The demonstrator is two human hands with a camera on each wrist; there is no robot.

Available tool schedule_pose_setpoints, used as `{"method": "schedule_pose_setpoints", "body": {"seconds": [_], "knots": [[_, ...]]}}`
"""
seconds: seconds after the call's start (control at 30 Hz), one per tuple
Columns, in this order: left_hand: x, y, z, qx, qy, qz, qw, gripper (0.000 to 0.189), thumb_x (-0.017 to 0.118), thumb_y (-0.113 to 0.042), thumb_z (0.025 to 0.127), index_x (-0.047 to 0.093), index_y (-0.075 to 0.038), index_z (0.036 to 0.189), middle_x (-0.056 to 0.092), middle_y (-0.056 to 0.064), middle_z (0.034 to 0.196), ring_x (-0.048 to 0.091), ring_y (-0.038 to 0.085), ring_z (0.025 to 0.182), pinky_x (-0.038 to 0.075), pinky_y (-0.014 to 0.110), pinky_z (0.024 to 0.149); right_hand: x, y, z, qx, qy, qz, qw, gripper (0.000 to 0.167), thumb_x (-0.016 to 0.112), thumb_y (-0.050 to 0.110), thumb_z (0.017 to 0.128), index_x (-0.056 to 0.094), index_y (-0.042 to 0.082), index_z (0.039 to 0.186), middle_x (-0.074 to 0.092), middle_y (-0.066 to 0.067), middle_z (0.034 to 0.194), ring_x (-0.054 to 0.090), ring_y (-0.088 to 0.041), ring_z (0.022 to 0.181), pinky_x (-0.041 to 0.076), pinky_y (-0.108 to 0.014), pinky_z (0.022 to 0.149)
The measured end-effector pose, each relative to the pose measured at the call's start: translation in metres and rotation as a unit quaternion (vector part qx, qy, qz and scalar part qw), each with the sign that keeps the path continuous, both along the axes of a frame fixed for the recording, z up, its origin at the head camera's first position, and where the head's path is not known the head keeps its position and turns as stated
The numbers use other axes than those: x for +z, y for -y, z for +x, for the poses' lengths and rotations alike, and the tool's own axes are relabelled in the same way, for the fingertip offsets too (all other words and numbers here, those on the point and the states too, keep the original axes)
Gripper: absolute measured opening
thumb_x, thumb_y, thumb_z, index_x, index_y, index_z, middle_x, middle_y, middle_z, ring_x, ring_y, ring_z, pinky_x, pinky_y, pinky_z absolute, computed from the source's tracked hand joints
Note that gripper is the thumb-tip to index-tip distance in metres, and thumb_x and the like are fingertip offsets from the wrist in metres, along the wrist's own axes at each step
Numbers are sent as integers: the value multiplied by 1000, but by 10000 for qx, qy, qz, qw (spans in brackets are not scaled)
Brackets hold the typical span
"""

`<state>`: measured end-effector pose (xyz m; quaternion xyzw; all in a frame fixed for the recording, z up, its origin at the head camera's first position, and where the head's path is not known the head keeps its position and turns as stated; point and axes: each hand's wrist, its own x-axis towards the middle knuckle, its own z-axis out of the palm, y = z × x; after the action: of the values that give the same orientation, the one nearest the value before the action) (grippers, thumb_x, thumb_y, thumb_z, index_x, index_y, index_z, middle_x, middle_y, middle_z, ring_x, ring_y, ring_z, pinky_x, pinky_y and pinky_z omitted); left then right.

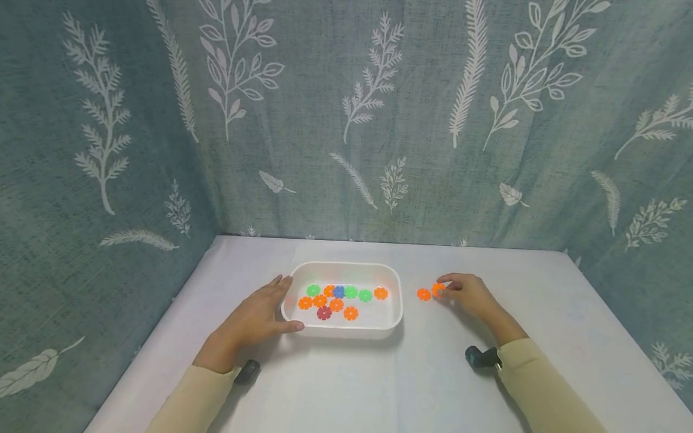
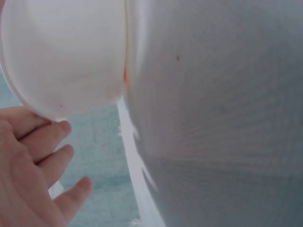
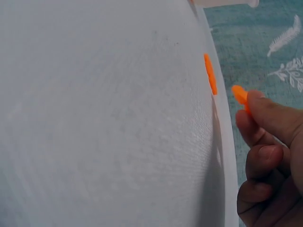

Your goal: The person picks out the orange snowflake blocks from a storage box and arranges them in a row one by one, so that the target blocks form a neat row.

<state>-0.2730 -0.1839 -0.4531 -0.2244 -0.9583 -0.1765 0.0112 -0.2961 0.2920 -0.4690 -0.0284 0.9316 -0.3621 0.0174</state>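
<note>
My right hand [image 1: 470, 293] pinches an orange notched plastic disc [image 1: 438, 290] between thumb and fingertips. In the right wrist view that orange piece [image 3: 240, 95] stands out from the fingertips, above the tabletop. Just left of it, a second orange disc [image 1: 424, 294] lies flat on the table. My left hand [image 1: 264, 311] rests against the left end of a white plastic tub [image 1: 346, 332], thumb by the near rim. In the left wrist view, relaxed fingers of the left hand [image 2: 40, 156] touch the rim of the tub [image 2: 66, 52].
Inside the tub lie several orange discs [image 1: 351, 313], a few green discs [image 1: 365, 295], a blue disc [image 1: 338, 292] and a dark red disc [image 1: 324, 313]. A white cloth [image 1: 346, 385] covers the table. Behind it hangs a patterned green-grey curtain [image 1: 314, 150].
</note>
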Motion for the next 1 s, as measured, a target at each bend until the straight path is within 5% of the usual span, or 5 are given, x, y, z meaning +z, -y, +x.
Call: {"method": "schedule_pose_setpoints", "body": {"seconds": [1.0], "knots": [[0, 0, 0, 8, -12, -2, 10000, 106, 66, -69, 76, 31, -4, 152, 34, 14, 154, 25, 35, 143, 30, 60, 107, -5, 0, -1, 41, -53, 794, 9968, 29, 68, 20, 90, 69, 7, 116, 68, -8, 96, 61, -26, 89, 51, -44, 76]]}}
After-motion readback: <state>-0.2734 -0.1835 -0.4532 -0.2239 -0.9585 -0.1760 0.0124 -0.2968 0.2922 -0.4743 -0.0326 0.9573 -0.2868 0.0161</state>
